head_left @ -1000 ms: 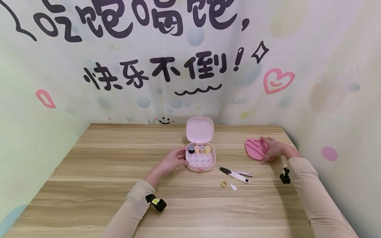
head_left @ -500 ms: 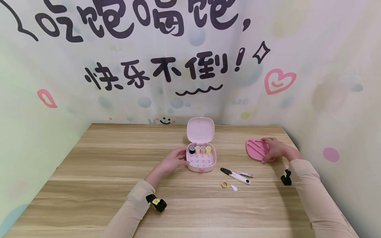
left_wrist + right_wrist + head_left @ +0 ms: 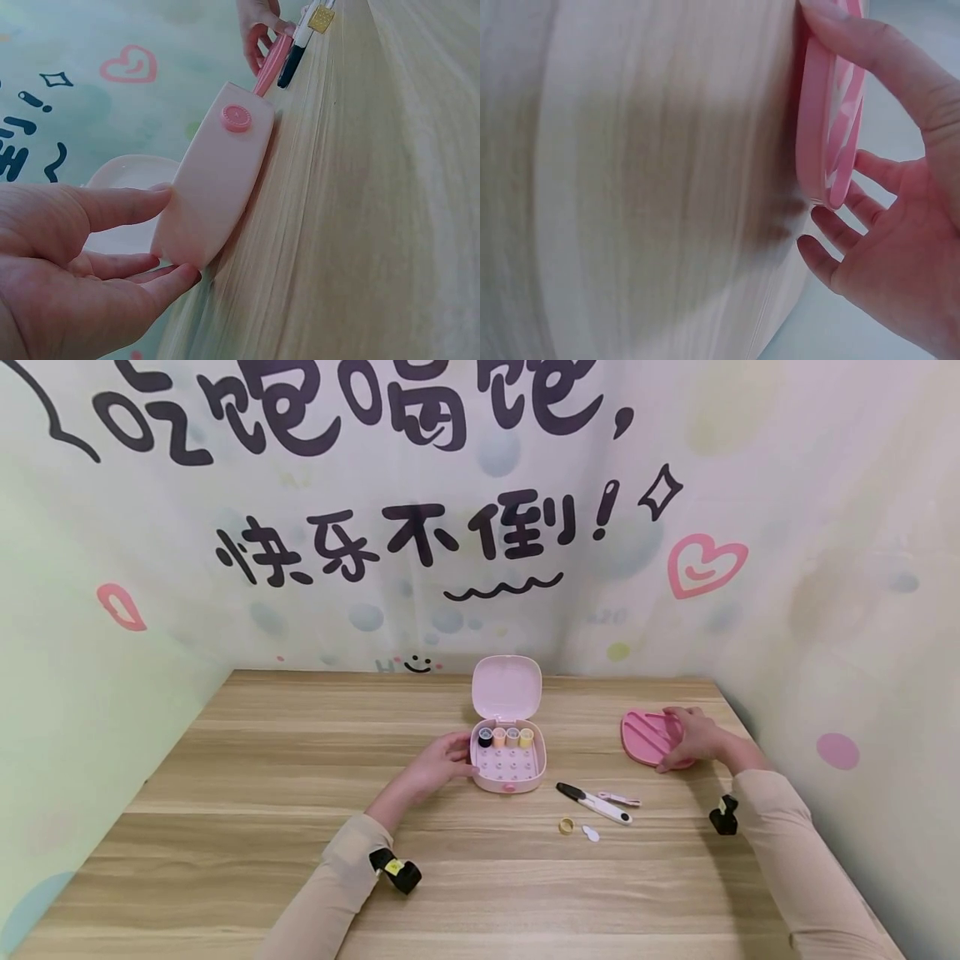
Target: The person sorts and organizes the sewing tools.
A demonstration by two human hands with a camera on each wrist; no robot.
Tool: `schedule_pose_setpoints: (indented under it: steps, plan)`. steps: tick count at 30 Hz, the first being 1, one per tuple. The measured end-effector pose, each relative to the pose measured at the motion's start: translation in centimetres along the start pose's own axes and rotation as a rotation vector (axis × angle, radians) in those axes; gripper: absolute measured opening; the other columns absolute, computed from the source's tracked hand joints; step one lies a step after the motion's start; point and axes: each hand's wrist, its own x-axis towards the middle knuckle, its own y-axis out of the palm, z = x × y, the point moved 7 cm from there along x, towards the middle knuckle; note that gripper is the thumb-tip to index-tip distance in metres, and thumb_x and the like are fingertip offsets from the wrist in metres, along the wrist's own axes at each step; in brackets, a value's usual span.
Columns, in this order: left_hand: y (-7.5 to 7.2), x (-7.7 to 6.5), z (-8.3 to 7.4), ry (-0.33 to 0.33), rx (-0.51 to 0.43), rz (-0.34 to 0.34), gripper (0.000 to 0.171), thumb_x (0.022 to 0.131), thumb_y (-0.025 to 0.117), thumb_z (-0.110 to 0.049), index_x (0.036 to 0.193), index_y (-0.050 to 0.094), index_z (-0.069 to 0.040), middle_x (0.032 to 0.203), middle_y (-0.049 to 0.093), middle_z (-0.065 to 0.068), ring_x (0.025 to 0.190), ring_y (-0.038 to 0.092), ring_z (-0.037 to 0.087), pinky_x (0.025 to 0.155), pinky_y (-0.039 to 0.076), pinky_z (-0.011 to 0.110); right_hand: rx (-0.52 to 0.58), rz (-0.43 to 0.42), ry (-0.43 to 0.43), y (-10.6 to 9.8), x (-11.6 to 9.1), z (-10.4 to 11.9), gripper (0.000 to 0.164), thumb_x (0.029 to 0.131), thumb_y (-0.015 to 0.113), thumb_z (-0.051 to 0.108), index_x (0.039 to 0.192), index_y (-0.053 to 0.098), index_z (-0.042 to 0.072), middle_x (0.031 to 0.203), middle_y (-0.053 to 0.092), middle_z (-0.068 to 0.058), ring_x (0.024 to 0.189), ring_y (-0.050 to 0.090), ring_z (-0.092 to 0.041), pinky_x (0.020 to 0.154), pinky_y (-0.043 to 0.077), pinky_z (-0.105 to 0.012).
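Observation:
A small pale-pink sewing box (image 3: pixel 508 783) stands on the table with its lid (image 3: pixel 507 687) raised. Several thread spools (image 3: pixel 513 737) fill its back row, with bare pegs in front. My left hand (image 3: pixel 431 768) holds the box at its left side; in the left wrist view the thumb lies by the upper edge and fingertips by the lower corner. At the right, my right hand (image 3: pixel 697 735) grips a darker pink tray with slanted dividers (image 3: pixel 647 739). The thumb is on its near side and the fingers reach its far side, as the right wrist view shows.
Between box and tray lie black-and-white thread snips (image 3: pixel 594 803) and a small pinkish strip-like item (image 3: pixel 619 799). Nearer are a gold thimble ring (image 3: pixel 566 826) and a small white flat piece (image 3: pixel 591 833). A printed curtain (image 3: pixel 337 568) hangs behind the wooden table (image 3: pixel 262 827).
The whole head view shifts slightly to the right. Both hands keep their places on the box and the tray; the right forearm lowers a little.

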Motion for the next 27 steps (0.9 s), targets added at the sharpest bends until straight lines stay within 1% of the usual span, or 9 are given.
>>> schedule_pose_setpoints:
  steps: [4,11,18,21,27]
  plan:
    - [0.0,0.0,0.0,-0.003,-0.001,0.0,0.068,0.094,0.066,0.012,0.156,0.037,0.013,0.161,0.04,0.033,0.15,0.041,0.048,0.121,0.043,0.053,0.013,-0.016,-0.009,0.1,-0.1,0.2,0.121,0.07,0.098,0.03,0.156,0.026,-0.014,0.142,0.028,-0.047,0.129,0.035,-0.065,0.108,0.041,-0.079]
    - [0.0,0.0,0.1,0.002,-0.006,0.015,0.068,0.095,0.064,0.012,0.156,0.035,0.014,0.161,0.039,0.034,0.151,0.039,0.049,0.122,0.042,0.054,0.047,-0.06,-0.036,0.5,-0.4,0.5,0.121,0.069,0.099,0.03,0.156,0.027,-0.015,0.142,0.03,-0.046,0.127,0.04,-0.061,0.108,0.043,-0.076]
    - [0.0,0.1,0.2,-0.003,-0.006,0.006,0.069,0.094,0.066,0.012,0.156,0.036,0.013,0.161,0.039,0.033,0.15,0.039,0.048,0.122,0.043,0.053,0.06,-0.079,-0.055,0.8,-0.7,1.2,0.124,0.067,0.1,0.032,0.155,0.028,-0.017,0.143,0.029,-0.047,0.127,0.039,-0.06,0.107,0.042,-0.077]
    - [0.0,0.1,0.2,-0.006,-0.011,0.005,0.068,0.095,0.065,0.012,0.156,0.036,0.013,0.161,0.039,0.033,0.151,0.039,0.048,0.122,0.042,0.053,0.052,-0.092,-0.062,0.7,-0.9,1.7,0.124,0.066,0.1,0.035,0.154,0.03,-0.017,0.143,0.03,-0.047,0.127,0.04,-0.06,0.108,0.042,-0.076]
    - [0.0,0.1,0.0,0.002,-0.001,0.016,0.068,0.095,0.064,0.012,0.156,0.035,0.014,0.161,0.038,0.035,0.15,0.038,0.049,0.122,0.042,0.053,0.051,-0.109,-0.093,0.8,-1.4,2.9,0.123,0.064,0.101,0.035,0.153,0.032,-0.017,0.143,0.03,-0.047,0.128,0.04,-0.06,0.107,0.044,-0.077]
